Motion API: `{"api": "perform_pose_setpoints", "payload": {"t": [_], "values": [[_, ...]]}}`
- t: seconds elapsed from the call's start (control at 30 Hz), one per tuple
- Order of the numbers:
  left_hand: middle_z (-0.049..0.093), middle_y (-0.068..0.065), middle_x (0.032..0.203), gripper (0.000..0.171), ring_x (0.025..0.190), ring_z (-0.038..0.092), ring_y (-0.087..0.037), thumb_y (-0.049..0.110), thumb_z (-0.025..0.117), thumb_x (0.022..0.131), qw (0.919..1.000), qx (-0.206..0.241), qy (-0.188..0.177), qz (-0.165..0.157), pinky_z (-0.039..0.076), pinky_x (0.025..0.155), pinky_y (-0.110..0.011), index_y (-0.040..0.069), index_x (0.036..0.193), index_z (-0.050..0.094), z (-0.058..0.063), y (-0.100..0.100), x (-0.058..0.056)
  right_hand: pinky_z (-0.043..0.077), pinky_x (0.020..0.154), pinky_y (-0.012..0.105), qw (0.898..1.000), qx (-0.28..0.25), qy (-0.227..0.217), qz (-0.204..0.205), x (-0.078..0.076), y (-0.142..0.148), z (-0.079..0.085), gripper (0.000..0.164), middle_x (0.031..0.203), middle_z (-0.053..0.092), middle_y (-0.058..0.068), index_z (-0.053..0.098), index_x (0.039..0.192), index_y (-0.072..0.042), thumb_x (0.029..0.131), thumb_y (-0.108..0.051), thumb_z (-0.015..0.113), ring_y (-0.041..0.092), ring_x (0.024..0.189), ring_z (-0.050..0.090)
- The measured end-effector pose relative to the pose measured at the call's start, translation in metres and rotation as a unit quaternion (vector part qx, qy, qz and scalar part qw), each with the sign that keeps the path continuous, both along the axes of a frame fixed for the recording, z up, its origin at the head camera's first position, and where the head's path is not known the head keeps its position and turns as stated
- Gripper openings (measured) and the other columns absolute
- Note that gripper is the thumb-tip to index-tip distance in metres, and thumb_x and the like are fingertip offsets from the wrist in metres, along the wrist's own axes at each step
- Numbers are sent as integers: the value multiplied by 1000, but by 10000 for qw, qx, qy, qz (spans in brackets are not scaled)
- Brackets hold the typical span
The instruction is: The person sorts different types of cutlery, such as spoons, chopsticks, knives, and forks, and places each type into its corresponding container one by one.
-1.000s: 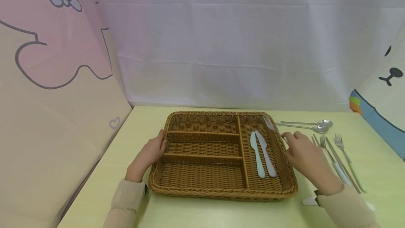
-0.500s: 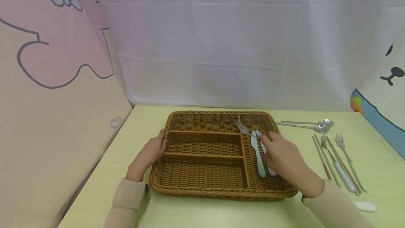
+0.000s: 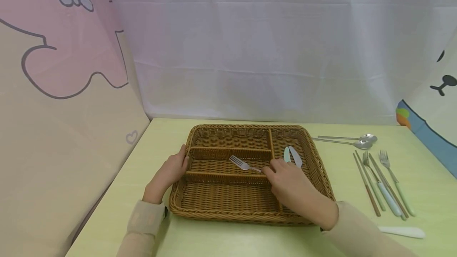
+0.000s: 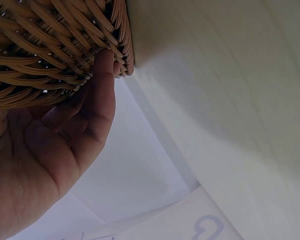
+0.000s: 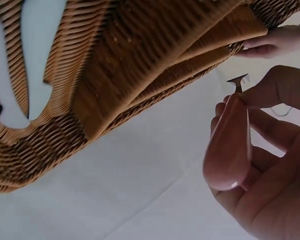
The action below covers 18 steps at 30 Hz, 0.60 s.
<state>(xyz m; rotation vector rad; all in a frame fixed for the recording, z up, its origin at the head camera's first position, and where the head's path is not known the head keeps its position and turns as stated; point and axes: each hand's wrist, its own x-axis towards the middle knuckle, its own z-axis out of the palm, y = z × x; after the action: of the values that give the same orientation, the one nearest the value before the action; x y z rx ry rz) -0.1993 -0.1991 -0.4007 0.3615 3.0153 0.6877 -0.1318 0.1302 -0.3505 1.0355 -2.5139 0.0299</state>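
Observation:
My left hand [image 3: 170,171] grips the left rim of the brown wicker basket [image 3: 246,218], a divided tray. In the left wrist view its fingers curl against the woven wall [image 4: 45,47]. My right hand [image 3: 290,185] pinches a fork [image 3: 241,164] by its pink handle [image 5: 227,147]. The tines point left over the middle of the three left compartments, and the hand is above the long divider. Two table knives, one mint [image 3: 287,154] and one greyish [image 3: 296,157], lie in the right compartment, their handles hidden behind the right hand in the head view.
Right of the basket lie two spoons [image 3: 362,144], a fork with a blue handle [image 3: 389,199], a fork with a green handle [image 3: 400,193] and several chopsticks [image 3: 367,185]. A white handle [image 3: 407,232] sits nearer the front. Cloth walls [image 3: 242,58] border the table.
The right hand has carried the fork leftward from the basket's right rim, across the knives, to over the left compartments. The left hand stays on the rim.

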Motion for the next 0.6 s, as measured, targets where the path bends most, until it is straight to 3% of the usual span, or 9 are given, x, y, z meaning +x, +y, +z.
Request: {"api": "perform_pose_setpoints", "payload": {"t": [0.2,0.6], "values": [[37,1,49,54,40,28,-10,12,36,98,10000,-9,9,-12,32,41,-28,-15,139,13,1,0,0,47,51,26,9985,300,-103,451,4,-14,-5,23,76,54,6,63,88,-2,66,2,68,17,65,47],[37,1,50,53,39,28,-10,11,35,98,10000,25,-4,-40,32,40,-28,-15,139,12,0,-1,0,46,53,20,9896,993,-539,891,11,-35,-6,11,81,58,4,64,85,-7,75,-3,66,14,70,48]]}}
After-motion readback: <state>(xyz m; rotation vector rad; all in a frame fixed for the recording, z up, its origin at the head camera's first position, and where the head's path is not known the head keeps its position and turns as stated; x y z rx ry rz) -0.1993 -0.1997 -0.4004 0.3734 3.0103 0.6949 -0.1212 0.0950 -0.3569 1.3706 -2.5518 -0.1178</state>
